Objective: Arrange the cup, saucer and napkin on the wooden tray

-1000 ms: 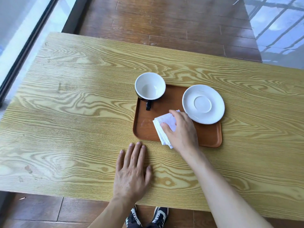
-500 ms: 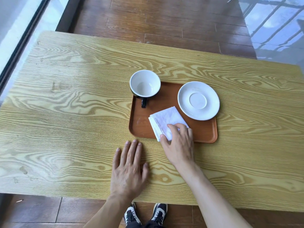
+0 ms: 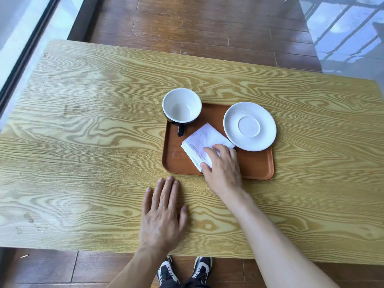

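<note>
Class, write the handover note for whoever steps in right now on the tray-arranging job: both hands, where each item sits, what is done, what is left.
Left hand: flat on the table, open, holding nothing.
Right hand: fingers resting on the near corner of the folded napkin, thumb at its edge.
Cup: upright, empty, at the tray's far left corner, handle pointing toward the person.
Saucer: far right of the tray, overhanging its edge.
Done: all three items are on the tray.
Left: straighten the napkin; perhaps set the cup on the saucer.

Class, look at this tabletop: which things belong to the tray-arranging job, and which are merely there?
Part of the job:
cup
saucer
napkin, under the right hand
wooden tray

Merely there:
table
left hand, resting flat on the table
shoes on the floor
</note>
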